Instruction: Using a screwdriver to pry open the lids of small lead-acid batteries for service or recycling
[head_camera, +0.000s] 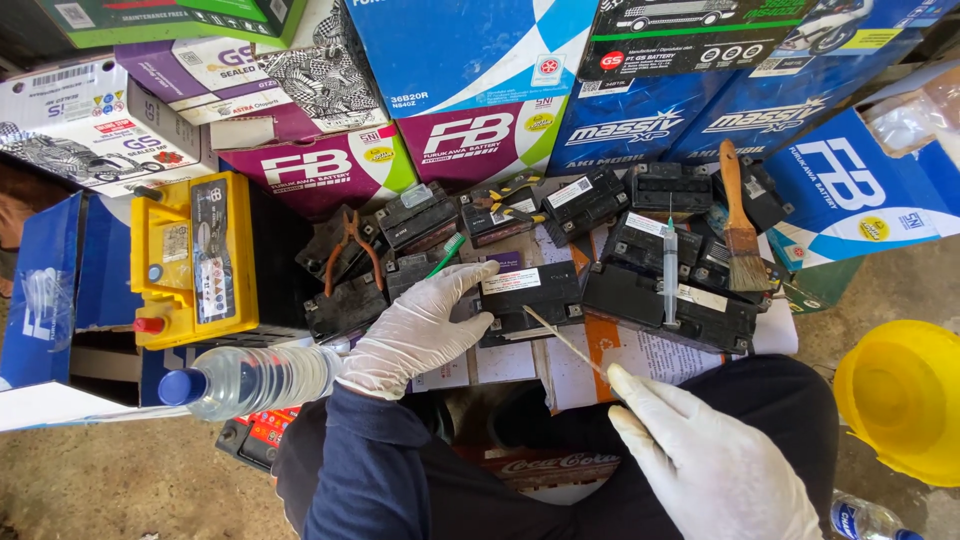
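Head view: gloved left hand lies flat on a small black battery, fingers together and stretched over its left end. Gloved right hand pinches a thin wooden stick, tip reaching the battery's lower edge. Battery sits on printed paper among other black batteries, syringe and paintbrush to its right. Likely dense, rigid, hard-cased; best gripped by the short sides. Stick light, probably snaps easily.
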